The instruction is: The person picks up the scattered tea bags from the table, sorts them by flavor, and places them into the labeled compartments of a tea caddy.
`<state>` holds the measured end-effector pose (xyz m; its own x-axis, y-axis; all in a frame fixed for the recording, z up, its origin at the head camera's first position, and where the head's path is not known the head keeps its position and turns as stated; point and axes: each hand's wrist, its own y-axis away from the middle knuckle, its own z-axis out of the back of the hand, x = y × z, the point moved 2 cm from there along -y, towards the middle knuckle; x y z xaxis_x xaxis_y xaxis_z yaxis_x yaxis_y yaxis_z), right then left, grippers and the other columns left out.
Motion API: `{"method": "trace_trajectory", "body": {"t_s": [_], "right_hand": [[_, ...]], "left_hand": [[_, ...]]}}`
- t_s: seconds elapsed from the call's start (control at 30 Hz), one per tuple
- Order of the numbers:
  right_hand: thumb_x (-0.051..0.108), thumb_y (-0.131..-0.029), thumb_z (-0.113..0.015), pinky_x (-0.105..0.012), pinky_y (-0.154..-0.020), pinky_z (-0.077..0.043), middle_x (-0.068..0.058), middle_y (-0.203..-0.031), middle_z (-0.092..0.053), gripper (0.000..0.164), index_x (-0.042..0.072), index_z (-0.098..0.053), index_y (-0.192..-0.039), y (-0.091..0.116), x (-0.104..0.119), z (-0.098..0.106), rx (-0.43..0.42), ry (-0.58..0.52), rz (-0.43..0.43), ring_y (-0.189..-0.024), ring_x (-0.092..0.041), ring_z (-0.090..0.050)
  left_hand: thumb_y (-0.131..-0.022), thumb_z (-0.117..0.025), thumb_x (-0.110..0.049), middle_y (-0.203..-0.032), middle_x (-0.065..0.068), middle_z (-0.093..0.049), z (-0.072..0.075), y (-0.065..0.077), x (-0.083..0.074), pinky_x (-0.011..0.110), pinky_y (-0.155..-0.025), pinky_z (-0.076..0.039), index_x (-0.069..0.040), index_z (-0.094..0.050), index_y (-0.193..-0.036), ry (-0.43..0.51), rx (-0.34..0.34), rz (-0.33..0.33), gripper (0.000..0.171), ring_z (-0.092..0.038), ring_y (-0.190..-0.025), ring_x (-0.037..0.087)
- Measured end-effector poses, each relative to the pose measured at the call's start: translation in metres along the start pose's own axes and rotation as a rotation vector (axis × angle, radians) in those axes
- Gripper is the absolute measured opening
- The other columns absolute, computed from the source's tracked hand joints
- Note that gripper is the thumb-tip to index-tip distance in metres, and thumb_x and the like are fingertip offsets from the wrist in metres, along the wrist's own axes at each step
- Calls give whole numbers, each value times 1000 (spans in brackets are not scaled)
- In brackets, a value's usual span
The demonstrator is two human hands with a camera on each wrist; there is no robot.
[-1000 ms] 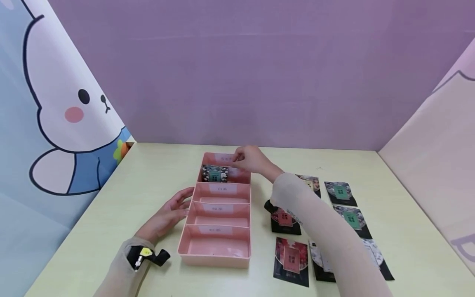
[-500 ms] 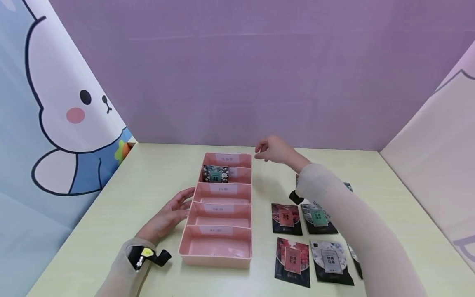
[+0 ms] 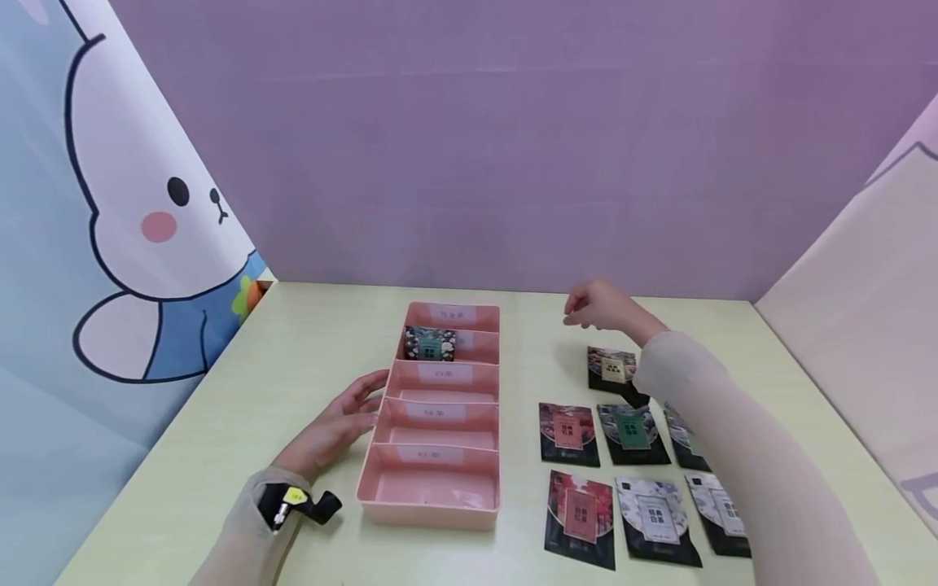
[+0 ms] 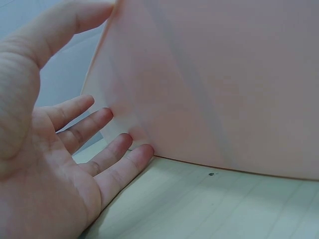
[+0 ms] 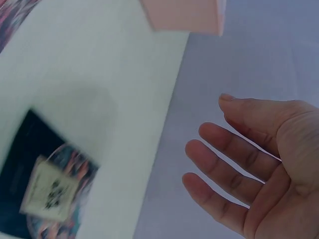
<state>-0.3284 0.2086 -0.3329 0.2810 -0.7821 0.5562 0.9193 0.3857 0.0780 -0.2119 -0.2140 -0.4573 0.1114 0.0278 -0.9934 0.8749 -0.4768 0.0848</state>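
A pink divided box (image 3: 428,517) with labelled compartments stands in the middle of the table. One dark floral sachet with a green label (image 3: 429,344) lies in its far part, at the left side. My left hand (image 4: 65,159) rests against the box's left wall, fingers spread and fingertips at the wall, thumb up by the rim. In the air right of the box's far end is my right hand (image 3: 604,309), its fingers relaxed and holding nothing. Closest to it is a black sachet with a cream label (image 3: 612,370), which lies just below it in the head view.
Right of the box lie two red-label sachets (image 3: 567,434), green-label sachets (image 3: 633,433) and white-label sachets (image 3: 658,521) in rows. The right forearm covers part of this group. A purple backdrop (image 3: 469,163) rises behind the table's far edge.
My right hand has left the box's far compartment and moved right through the air, over toward the cream-label sachet. The left hand has stayed at the box's side.
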Motion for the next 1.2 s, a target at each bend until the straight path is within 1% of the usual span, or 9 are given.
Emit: {"method": "trace_trajectory", "body": {"t_s": [0.13, 0.27, 0.47, 0.6, 0.73, 0.83, 1.0, 1.07, 1.2], "right_hand": [[11, -92, -69, -33, -53, -47, -13, -86, -66, 16, -3, -68, -100, 8, -26, 1, 10, 22, -41, -71, -27, -62], [12, -93, -67, -36, -54, -48, -16, -88, -66, 19, -5, -68, -103, 18, -58, 4, 17, 62, -103, -79, -37, -64], [15, -93, -66, -44, -63, -55, -19, -96, -68, 23, -5, -67, -105, 34, -101, 7, 31, 60, -235, -83, -35, -65], [20, -95, -65, -43, -63, -55, -15, -93, -68, 28, -5, -67, -108, 39, -120, 5, 75, 19, -288, -80, -29, -63], [28, -95, -67, -39, -61, -53, -10, -88, -65, 34, -3, -68, -109, 40, -127, 2, 93, -4, -317, -73, -22, -55], [30, -93, -70, -37, -59, -48, -7, -88, -66, 34, -1, -71, -106, 39, -126, -3, 115, -21, -309, -70, -21, -49], [22, -91, -72, -38, -69, -48, -5, -83, -70, 19, 2, -73, -91, 34, -122, -13, 164, -35, -244, -75, -20, -58], [18, -90, -72, -39, -72, -50, -4, -80, -70, 15, 3, -72, -86, 32, -120, -16, 174, -33, -240, -77, -20, -61], [16, -91, -71, -37, -66, -45, -2, -74, -66, 19, 6, -66, -76, 31, -119, -19, 190, -32, -267, -69, -19, -53]], "left_hand": [[-95, -62, -10, -162, 15, -21, -1, 0, 0, 55, -116, -24, -9, -18, -158, 4, 1, -1, 77, -33, -143, 32], [-94, -62, -9, -162, 15, -21, -3, 0, 0, 55, -116, -23, -9, -19, -158, 8, -3, -3, 77, -32, -143, 32], [-95, -63, -10, -163, 14, -19, -4, 0, -1, 58, -117, -19, -10, -18, -159, 7, -1, 6, 78, -27, -145, 37], [-96, -61, -10, -163, 15, -18, -4, 1, -2, 57, -117, -19, -9, -16, -159, 1, 1, -1, 77, -26, -145, 38], [-95, -61, -9, -163, 15, -18, -2, 1, -1, 56, -117, -20, -9, -16, -158, 5, 0, -5, 78, -25, -146, 38], [-95, -61, -9, -163, 14, -18, -1, 2, 0, 55, -117, -21, -9, -16, -158, 8, -2, -7, 78, -26, -146, 36], [-95, -61, -9, -163, 15, -18, 0, 3, -1, 55, -116, -22, -9, -16, -158, 6, -2, -16, 78, -27, -145, 36], [-95, -61, -9, -163, 15, -18, 0, 2, 0, 55, -116, -22, -9, -16, -159, 5, -4, -14, 78, -27, -145, 36], [-95, -61, -9, -163, 13, -18, -1, 1, 1, 55, -117, -22, -11, -17, -159, 6, -6, -1, 77, -25, -146, 36]]}}
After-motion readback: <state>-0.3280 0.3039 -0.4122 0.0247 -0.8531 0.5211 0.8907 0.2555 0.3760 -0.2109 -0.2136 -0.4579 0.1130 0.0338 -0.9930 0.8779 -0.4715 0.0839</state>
